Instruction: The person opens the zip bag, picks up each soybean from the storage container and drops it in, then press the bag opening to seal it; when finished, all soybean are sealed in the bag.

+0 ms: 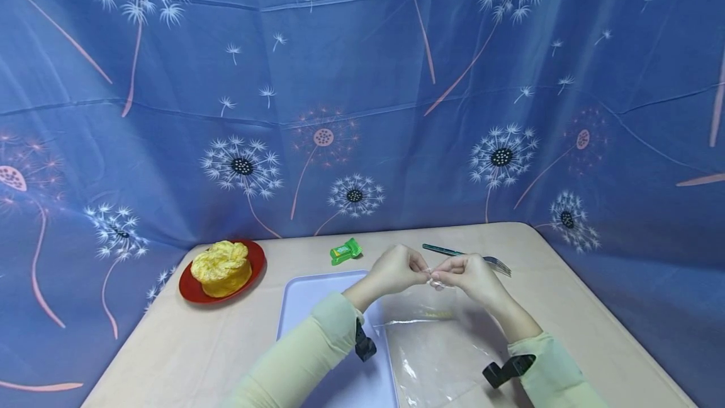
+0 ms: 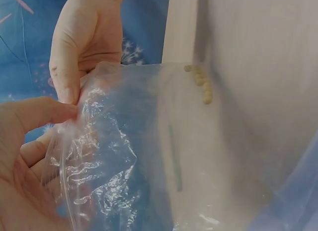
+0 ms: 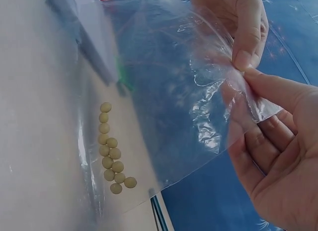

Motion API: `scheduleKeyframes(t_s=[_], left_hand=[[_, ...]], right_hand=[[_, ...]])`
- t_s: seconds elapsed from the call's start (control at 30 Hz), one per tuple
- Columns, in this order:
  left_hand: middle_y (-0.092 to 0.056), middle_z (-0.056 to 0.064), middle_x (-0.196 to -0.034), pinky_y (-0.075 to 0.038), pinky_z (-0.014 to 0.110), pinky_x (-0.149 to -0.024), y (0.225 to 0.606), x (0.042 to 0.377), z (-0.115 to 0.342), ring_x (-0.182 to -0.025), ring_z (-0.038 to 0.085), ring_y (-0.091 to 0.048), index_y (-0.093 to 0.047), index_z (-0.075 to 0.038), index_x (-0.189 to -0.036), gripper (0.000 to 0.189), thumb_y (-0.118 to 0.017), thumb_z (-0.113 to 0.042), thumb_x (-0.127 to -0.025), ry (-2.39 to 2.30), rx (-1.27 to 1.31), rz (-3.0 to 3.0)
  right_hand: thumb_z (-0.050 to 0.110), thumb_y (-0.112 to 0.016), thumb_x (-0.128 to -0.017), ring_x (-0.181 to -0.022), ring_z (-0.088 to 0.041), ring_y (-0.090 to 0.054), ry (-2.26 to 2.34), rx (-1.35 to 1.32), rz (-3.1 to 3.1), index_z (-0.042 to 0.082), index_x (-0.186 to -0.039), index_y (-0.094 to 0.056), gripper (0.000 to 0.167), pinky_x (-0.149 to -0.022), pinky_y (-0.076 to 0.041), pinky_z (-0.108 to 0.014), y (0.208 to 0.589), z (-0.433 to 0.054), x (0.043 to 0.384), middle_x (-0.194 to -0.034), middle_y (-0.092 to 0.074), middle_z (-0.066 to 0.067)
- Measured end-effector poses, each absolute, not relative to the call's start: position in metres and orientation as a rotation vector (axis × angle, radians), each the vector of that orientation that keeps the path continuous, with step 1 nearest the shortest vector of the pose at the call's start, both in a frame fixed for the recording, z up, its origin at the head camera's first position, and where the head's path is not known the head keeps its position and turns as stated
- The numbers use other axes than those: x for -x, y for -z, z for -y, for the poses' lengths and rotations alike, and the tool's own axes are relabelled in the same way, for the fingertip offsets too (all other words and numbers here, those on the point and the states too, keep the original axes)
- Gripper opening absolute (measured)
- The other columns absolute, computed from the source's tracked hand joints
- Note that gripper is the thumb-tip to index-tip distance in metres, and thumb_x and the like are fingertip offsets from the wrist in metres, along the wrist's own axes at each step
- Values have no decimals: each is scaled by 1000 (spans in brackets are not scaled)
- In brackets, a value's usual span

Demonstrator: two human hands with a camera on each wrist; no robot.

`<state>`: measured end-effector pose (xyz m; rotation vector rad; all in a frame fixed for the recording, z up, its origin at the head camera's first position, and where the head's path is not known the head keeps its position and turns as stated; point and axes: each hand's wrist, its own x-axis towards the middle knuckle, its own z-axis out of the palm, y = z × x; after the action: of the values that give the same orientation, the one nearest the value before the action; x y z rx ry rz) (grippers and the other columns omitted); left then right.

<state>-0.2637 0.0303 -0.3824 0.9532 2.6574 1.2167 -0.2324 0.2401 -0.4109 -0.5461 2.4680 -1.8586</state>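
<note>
A clear plastic zip bag (image 1: 436, 357) hangs from both hands over the right side of the table. My left hand (image 1: 396, 268) pinches its top edge between thumb and fingers. Right beside it, my right hand (image 1: 471, 276) pinches the same edge, the two thumbs almost meeting in the right wrist view. The bag's zip strip (image 2: 63, 176) shows near the left hand, and the plastic is bunched and creased around the fingertips. Several small round pale-yellow beans (image 3: 109, 162) lie in a row along the bag's bottom fold.
A lavender tray (image 1: 294, 307) lies under the left forearm, partly overlapped by the bag. A red plate (image 1: 257, 263) with a yellow braided-top bread (image 1: 226, 272) stands at left. A green-wrapped snack (image 1: 345, 251) lies behind the tray. A fork (image 1: 444, 250) lies behind the right hand.
</note>
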Motion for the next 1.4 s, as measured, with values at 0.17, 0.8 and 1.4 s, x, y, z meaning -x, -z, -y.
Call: scheduleKeyframes(t_s=[0.17,0.8,1.4], left_hand=[[-69,-13,-69,-49,20,-61,385,262,-33,-63,2,-59,-78,-12,-82,4,-80,-13,-86,-1213,-951,-2639],[-72,-11,-70,-46,21,-60,390,263,-12,-66,1,-64,-77,-12,-81,9,-77,-10,-89,-1247,-940,-2580],[-73,-7,-74,-53,23,-66,403,271,38,-71,6,-69,-76,-10,-83,8,-75,-9,-91,-1308,-934,-2546]], right_hand=[[6,-74,-94,-80,-20,-75,1860,545,-2456,-14,-98,-70,21,-76,-59,-32,413,-243,229,-89,-74,-23],[6,-74,-93,-77,-16,-74,1862,529,-2504,-16,-98,-69,22,-73,-59,-29,420,-254,229,-86,-75,-20],[14,-79,-91,-78,-13,-71,1752,410,-2688,-4,-97,-75,20,-73,-55,-26,419,-258,231,-87,-76,-12]])
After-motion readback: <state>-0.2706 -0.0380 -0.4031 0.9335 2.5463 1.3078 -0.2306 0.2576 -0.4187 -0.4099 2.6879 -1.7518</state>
